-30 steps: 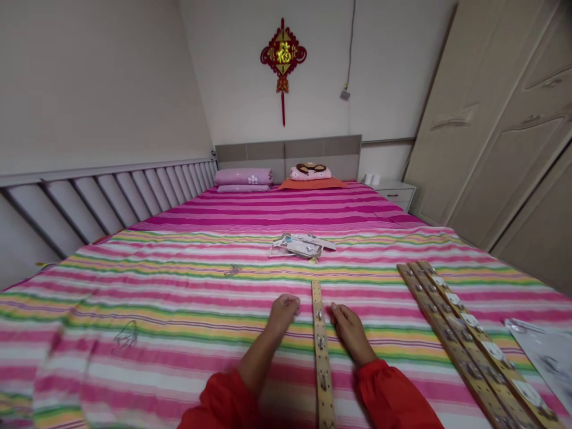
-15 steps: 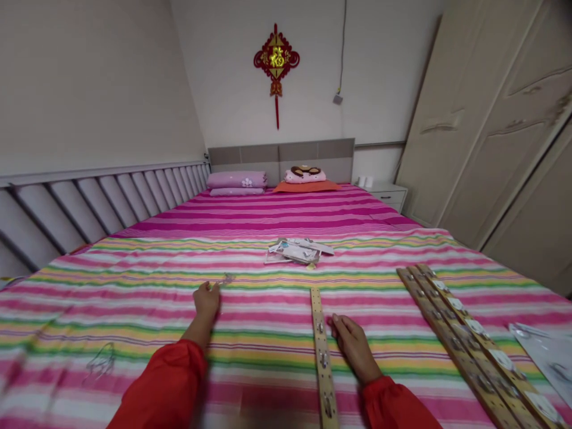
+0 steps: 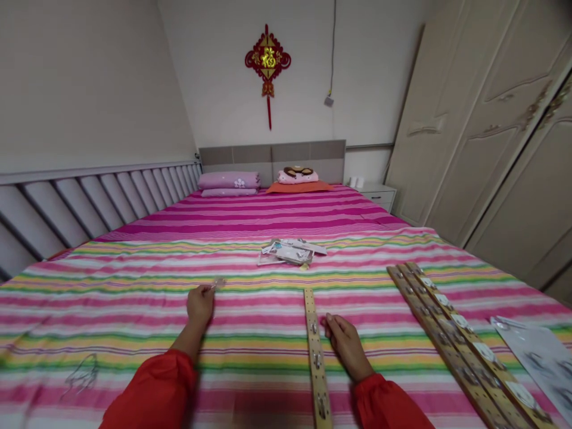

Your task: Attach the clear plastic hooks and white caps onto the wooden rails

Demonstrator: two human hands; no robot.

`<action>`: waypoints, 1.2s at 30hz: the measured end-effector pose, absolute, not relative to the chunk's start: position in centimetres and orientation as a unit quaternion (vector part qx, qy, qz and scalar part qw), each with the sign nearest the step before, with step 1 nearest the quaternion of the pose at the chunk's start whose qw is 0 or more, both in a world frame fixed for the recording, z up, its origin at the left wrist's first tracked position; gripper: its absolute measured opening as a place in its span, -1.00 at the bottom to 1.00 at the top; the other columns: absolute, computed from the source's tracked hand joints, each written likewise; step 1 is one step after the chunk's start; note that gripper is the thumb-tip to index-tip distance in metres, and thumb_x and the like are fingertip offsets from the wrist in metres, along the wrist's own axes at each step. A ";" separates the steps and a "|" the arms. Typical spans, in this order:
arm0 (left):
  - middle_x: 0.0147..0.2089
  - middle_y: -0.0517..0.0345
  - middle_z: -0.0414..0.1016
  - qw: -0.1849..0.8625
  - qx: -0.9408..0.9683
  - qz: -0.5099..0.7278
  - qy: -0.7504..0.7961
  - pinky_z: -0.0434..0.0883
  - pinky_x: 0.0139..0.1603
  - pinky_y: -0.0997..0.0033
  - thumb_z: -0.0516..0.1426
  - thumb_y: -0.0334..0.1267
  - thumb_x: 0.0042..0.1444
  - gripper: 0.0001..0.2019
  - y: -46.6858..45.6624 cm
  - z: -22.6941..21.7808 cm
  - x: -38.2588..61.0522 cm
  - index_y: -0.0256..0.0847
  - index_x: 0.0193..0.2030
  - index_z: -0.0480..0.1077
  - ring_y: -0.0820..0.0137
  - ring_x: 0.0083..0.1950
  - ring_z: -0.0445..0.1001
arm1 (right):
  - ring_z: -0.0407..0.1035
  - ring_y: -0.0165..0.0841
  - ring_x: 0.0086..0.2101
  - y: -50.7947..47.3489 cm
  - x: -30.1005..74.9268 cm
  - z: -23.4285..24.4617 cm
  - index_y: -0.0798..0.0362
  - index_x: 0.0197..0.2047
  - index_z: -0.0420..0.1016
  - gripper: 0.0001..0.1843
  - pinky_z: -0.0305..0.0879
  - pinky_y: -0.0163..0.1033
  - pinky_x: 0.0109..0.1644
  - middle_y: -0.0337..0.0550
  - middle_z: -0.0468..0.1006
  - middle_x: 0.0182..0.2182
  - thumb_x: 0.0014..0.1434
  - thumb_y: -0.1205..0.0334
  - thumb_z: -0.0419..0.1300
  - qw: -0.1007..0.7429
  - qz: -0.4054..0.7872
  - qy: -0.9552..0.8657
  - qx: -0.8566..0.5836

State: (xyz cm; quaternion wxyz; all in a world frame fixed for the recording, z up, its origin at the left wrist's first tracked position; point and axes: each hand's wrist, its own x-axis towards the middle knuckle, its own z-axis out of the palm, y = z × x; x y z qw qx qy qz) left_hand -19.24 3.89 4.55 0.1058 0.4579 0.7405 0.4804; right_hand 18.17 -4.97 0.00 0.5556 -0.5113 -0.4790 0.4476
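Left hand [image 3: 200, 304] now well left of the wooden strip [image 3: 315, 357], fingers pinched narrow on a small shiny piece [image 3: 218, 283], which lay on the striped bed sheet [image 3: 134, 310] a second ago. Right hand [image 3: 346, 347] stays just beside the strip, fingers relaxed and open, holding nothing. Strip lies flat on the sheet, metal fittings along it. Stack of similar strips [image 3: 447, 339] to the right, pile of papers [image 3: 288, 252] ahead, both unmoved.
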 end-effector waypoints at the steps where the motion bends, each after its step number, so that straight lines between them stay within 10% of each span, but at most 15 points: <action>1: -0.46 0.05 0.51 0.107 0.460 0.491 0.732 0.31 -0.35 0.33 0.11 -0.09 -0.17 -0.77 3.5 4.7 -19.0 -0.20 -0.48 0.43 0.23 -0.38 0.44 | -0.04 -0.49 -0.70 -5.0 18.2 0.0 0.03 -0.58 0.34 -0.49 -0.13 -0.31 -0.64 -0.38 0.16 -0.75 0.05 -0.26 0.11 0.557 0.448 -0.478 -0.510; 15: -0.35 0.10 0.57 0.336 0.422 0.591 0.600 0.41 -0.27 0.37 0.26 0.03 -0.23 -0.59 -8.1 7.0 -11.7 -0.24 -0.29 0.50 0.32 -0.30 0.50 | -0.14 -0.56 -0.75 -5.5 18.1 1.5 0.05 -0.65 0.29 -0.46 -0.26 -0.36 -0.67 -0.48 0.03 -0.83 -0.12 -0.28 0.23 0.575 0.491 -0.437 -0.487; 22: -0.12 -0.01 0.48 0.276 0.571 0.577 0.515 0.45 -0.21 0.37 0.20 -0.08 -0.05 -0.79 -13.1 9.4 -8.5 -0.18 -0.40 0.50 0.24 -0.06 0.47 | 0.29 -0.38 -0.51 -7.7 15.9 7.1 0.10 -0.54 0.50 -0.59 0.21 -0.28 -0.40 -0.22 0.45 -0.61 -0.21 -0.12 0.35 0.568 0.473 -0.506 -0.444; 29: -0.13 0.02 0.45 0.273 0.640 0.561 0.449 0.43 -0.16 0.41 0.17 -0.24 0.03 -0.91 -15.8 11.6 -7.3 -0.15 -0.40 0.49 0.31 -0.08 0.46 | 0.05 -0.54 -0.60 -11.1 12.0 13.1 0.07 -0.25 0.56 -0.74 -0.01 -0.35 -0.52 -0.26 0.39 -0.42 -0.02 0.12 0.27 0.501 0.448 -0.641 -0.371; 36: -0.16 0.04 0.45 0.296 0.646 0.557 0.430 0.40 -0.19 0.43 0.16 -0.27 0.03 -0.92 -18.0 13.3 -7.2 -0.15 -0.42 0.48 0.33 -0.11 0.46 | 0.05 -0.49 -0.57 -12.9 11.2 14.9 0.08 -0.43 0.54 -0.90 -0.04 -0.33 -0.50 -0.25 0.32 -0.48 -0.01 0.25 0.21 0.482 0.370 -0.718 -0.340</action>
